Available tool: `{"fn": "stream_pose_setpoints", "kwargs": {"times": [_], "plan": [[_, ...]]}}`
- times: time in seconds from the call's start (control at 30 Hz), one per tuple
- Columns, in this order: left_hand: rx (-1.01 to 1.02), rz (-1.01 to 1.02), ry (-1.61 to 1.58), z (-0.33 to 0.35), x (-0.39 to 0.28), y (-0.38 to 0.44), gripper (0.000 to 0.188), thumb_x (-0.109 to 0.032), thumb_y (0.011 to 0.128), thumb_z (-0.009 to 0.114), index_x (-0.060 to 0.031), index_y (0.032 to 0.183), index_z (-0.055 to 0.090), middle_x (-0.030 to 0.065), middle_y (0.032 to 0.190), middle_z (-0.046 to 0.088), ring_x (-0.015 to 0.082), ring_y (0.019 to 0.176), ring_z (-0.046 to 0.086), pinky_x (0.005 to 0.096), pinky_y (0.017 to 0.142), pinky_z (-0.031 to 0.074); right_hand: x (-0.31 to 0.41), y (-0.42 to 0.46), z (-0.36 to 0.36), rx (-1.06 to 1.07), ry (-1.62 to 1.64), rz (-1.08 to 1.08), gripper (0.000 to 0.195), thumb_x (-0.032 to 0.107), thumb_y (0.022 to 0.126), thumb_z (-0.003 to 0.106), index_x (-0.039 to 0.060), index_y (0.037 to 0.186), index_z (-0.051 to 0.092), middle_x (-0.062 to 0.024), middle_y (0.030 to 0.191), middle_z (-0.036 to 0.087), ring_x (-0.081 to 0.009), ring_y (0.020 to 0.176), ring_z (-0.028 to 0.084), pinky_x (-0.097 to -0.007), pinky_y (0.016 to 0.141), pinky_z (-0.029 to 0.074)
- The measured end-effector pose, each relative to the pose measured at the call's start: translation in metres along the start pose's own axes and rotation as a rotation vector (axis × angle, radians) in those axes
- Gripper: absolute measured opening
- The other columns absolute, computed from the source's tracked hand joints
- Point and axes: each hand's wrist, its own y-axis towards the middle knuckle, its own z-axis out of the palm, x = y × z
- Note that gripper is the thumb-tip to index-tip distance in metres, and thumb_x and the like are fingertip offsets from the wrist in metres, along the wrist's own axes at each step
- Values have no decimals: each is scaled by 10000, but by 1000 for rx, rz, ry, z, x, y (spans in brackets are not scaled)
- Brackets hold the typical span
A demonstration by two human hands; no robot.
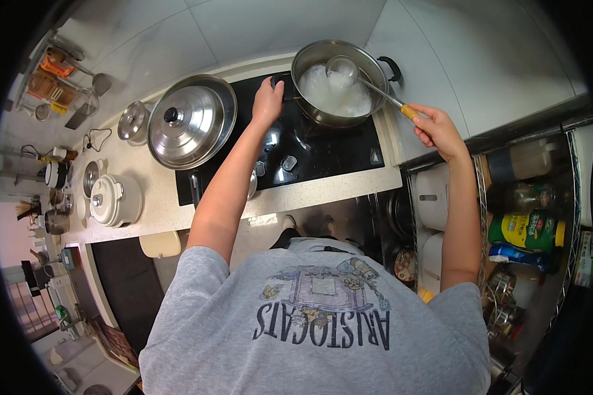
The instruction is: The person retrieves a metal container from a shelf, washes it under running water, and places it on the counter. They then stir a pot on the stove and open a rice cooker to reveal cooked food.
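Note:
A deep stainless steel pot [321, 116] stands at the right of the black cooktop [326, 153], with cloudy whitish liquid [321, 94] inside. My right hand [437, 129] grips the wooden handle of a metal ladle [343, 69], whose bowl is inside the pot over the liquid. My left hand [268, 101] is at the pot's left side handle, its fingers around the black grip, partly hidden by the hand itself. To the left, a wide pan covered by a domed steel lid [188, 126] with a black knob sits on the cooktop. Part of another round metal item shows behind my left forearm.
A white lidded pot [116, 200] and a small lidded steel pot [133, 121] stand on the speckled counter [163, 197]. Utensils hang on the left wall. At the right, a wire shelf holds a green bottle [526, 232] and metalware. Tiled walls rise behind and right of the pot.

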Motion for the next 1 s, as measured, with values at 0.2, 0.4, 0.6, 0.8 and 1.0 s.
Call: {"fn": "stream_pose_setpoints", "kwargs": {"times": [0.2, 0.4, 0.6, 0.8, 1.0], "plan": [[-31, 14, 24, 0, -5, -3, 578, -361, 988, 552, 56, 1382, 489, 208, 824, 700, 298, 662, 687, 417, 673, 530, -29, 32, 8, -176, -359, -172, 444, 97, 903, 646, 9, 1335, 594, -96, 918, 686, -159, 688, 628, -294, 637, 507], [-22, 31, 54, 0, 6, 5, 582, -358, 984, 553, 51, 1392, 488, 190, 807, 700, 281, 674, 689, 417, 689, 527, -45, 74, 47, -401, -790, -343, 395, 174, 889, 664, 33, 1257, 637, -203, 1198, 671, -387, 1112, 625, -452, 960, 492], [23, 24, -40, -1, -8, 0, 562, -350, 980, 561, 34, 1387, 502, 173, 794, 701, 275, 637, 669, 410, 675, 521, -58, 95, 72, -261, -596, -276, 410, 171, 901, 659, 19, 1281, 629, -171, 1013, 713, -299, 869, 683, -398, 805, 531], [0, 3, 20, -3, -5, 1, 545, -351, 983, 556, 23, 1378, 512, 193, 833, 707, 278, 652, 680, 413, 679, 521, -22, 86, 67, 107, -228, 30, 388, 165, 973, 602, -8, 1320, 584, -21, 727, 567, -69, 511, 447, -233, 459, 343], [-41, 46, 64, 1, 2, 7, 554, -355, 983, 557, 30, 1379, 506, 197, 822, 708, 298, 672, 689, 424, 696, 522, 3, 71, 24, 358, 11, 281, 293, 216, 1013, 542, 3, 1205, 603, -15, 696, 535, -10, 418, 306, -195, 376, 196]]}}
